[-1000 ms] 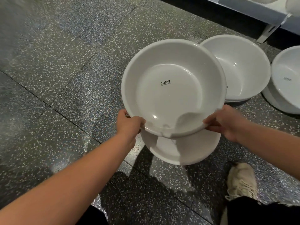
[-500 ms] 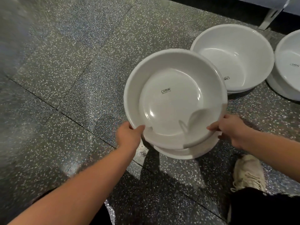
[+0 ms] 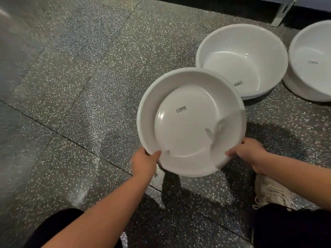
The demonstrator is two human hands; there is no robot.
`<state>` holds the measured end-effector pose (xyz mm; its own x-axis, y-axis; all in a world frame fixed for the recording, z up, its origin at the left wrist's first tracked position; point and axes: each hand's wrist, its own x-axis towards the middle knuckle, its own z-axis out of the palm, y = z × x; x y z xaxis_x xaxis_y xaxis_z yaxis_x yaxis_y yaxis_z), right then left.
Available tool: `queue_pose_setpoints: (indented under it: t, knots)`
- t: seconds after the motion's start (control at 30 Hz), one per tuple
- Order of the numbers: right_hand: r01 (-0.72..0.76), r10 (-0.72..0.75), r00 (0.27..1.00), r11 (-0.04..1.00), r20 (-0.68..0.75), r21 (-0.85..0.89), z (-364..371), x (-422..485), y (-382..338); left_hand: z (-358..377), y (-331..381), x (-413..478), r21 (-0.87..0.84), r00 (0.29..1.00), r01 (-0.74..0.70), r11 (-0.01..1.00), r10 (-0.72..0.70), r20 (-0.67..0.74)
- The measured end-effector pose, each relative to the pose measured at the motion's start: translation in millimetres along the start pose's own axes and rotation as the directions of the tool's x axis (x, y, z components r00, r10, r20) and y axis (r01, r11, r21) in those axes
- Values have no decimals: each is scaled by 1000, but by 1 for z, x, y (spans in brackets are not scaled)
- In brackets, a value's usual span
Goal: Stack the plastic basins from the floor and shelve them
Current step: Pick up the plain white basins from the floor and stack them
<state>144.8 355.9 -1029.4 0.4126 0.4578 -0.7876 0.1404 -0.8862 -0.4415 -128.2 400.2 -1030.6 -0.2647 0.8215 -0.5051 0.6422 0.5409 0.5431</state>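
A white plastic basin (image 3: 186, 120) marked CRBW sits nested in a second white basin whose rim edge (image 3: 195, 174) shows just below it, on the speckled floor. My left hand (image 3: 144, 162) grips the near-left rim and my right hand (image 3: 248, 152) grips the near-right rim. Behind them stands another white basin (image 3: 241, 59), itself a nested stack. A further white basin (image 3: 311, 63) is cut off by the right edge.
The dark terrazzo floor (image 3: 80, 86) stretches to the left and far side. A metal shelf leg (image 3: 282, 12) stands at the top right. My pale shoe (image 3: 270, 192) rests on the floor at the lower right, close to the stacked basins.
The basin in my hands came down into the one on the floor and now sits nested in it. The view tilted lower, so the shelf slid out of the top.
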Motion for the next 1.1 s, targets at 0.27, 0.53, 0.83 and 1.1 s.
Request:
queue_pose_setpoints:
  t: [0.27, 0.53, 0.83, 1.1]
  knots:
    - [13, -13, 1000, 995, -4, -104, 6, 6, 11, 16, -8, -1, 60, 998, 54, 997, -56, 34]
    - [41, -39, 999, 982, 14, -182, 10, 21, 18, 23, -7, 10, 135, 998, 66, 989, -66, -7]
    - [134, -179, 983, 835, -33, -534, -1, 44, -10, 20, -6, 26, 232, 1000, 24, 972, -28, 13]
    - [124, -158, 987, 827, -14, -549, 1, 65, -37, 28, 14, 51, 124, 995, 95, 988, -96, 3]
